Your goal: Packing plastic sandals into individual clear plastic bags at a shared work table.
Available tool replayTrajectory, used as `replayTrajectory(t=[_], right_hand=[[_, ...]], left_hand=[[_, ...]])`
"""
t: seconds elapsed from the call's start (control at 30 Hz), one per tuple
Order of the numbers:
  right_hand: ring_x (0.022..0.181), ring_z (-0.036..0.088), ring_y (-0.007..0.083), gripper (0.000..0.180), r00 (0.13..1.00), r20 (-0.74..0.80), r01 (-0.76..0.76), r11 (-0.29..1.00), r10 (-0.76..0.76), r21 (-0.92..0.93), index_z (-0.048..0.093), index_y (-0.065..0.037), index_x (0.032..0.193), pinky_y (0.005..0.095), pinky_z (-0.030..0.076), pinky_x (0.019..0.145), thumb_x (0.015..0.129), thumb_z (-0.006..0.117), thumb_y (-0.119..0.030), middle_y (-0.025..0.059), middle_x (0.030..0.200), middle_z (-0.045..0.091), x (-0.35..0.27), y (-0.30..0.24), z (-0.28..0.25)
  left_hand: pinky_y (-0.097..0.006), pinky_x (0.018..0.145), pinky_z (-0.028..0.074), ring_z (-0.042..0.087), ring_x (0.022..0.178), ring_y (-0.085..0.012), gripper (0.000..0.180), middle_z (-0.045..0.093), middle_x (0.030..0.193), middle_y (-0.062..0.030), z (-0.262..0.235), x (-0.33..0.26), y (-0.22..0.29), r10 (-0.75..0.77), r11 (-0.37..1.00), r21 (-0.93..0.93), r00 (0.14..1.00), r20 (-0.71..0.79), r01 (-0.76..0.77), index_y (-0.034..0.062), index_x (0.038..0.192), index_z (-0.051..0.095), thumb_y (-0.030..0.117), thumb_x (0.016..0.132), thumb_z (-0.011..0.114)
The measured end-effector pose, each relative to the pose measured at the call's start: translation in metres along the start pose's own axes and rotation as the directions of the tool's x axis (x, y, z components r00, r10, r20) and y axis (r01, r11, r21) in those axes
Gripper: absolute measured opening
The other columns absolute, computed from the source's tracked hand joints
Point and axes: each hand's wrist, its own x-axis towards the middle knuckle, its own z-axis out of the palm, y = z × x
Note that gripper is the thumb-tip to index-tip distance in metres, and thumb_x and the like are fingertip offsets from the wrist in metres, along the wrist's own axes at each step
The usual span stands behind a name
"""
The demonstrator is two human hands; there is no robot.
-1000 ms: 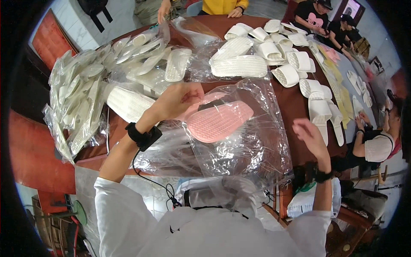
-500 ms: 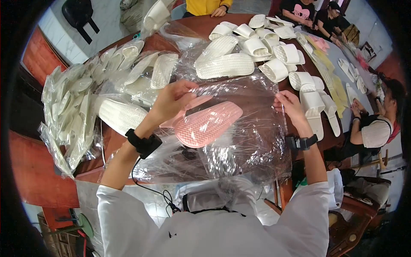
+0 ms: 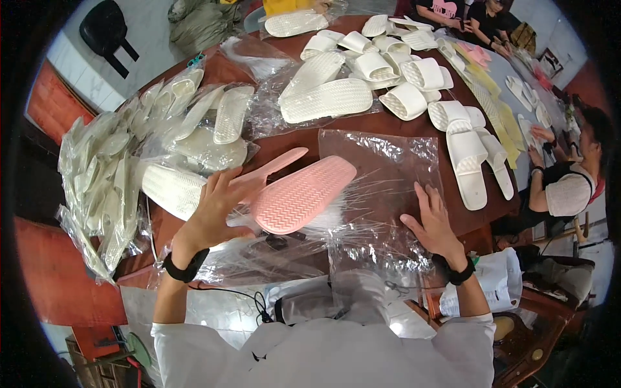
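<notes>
Two pink slippers lie on the table in front of me, the nearer slipper (image 3: 304, 195) with its zigzag-patterned sole up and the other slipper (image 3: 284, 164) partly behind it. My left hand (image 3: 217, 210) is at their left end, fingers spread; whether it touches them I cannot tell. To their right a clear plastic bag (image 3: 388, 168) lies spread out flat. Over its right side is my right hand (image 3: 435, 223), open, fingers apart and holding nothing. A bundle of thin white strands (image 3: 333, 218) shows beside the pink soles. Left of my left hand rests a white slipper (image 3: 171, 191).
Bagged white slippers (image 3: 103, 187) are heaped at the left. Loose white slippers (image 3: 466, 158) and more pairs cover the far and right table. A person in yellow (image 3: 288, 6) is across; another person (image 3: 569, 174) works at the right. A chair (image 3: 537, 336) stands at lower right.
Both hands have let go of the raised clear bag, which now lies flat right of the pink slippers. My left hand moved left and nearer; my right hand came down. A bagged white slipper across the table was lowered.
</notes>
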Motion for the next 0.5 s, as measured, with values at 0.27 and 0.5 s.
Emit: replayTrajectory(t=[0.27,0.5], right_hand=[[0.139,0.018,0.0501,0.073,0.996,-0.053,0.058,0.991,-0.065,-0.117,0.027,-0.011,0.15,0.0606,0.017,0.111,0.094,0.052,-0.051,0.0292,0.151,0.022,0.047,0.039,0.012],[0.142,0.016,0.0465,0.072,0.997,0.063,0.047,0.993,-0.04,-0.113,0.025,-0.013,0.151,0.0563,0.016,0.114,0.095,0.052,-0.05,0.0265,0.154,0.017,0.056,0.048,-0.003]], left_hand=[[-0.048,0.102,0.037,0.041,0.123,-0.0386,0.068,0.045,0.136,-0.0184,0.043,-0.007,-0.023,-0.09,0.996,-0.04,0.961,-0.26,0.083,0.0157,0.128,0.061,0.016,0.064,0.084],[-0.044,0.1,0.036,0.045,0.12,-0.032,0.055,0.051,0.133,-0.012,0.055,-0.008,-0.01,-0.009,0.997,-0.076,0.924,-0.382,-0.021,0.0236,0.12,0.069,0.021,0.067,0.082]])
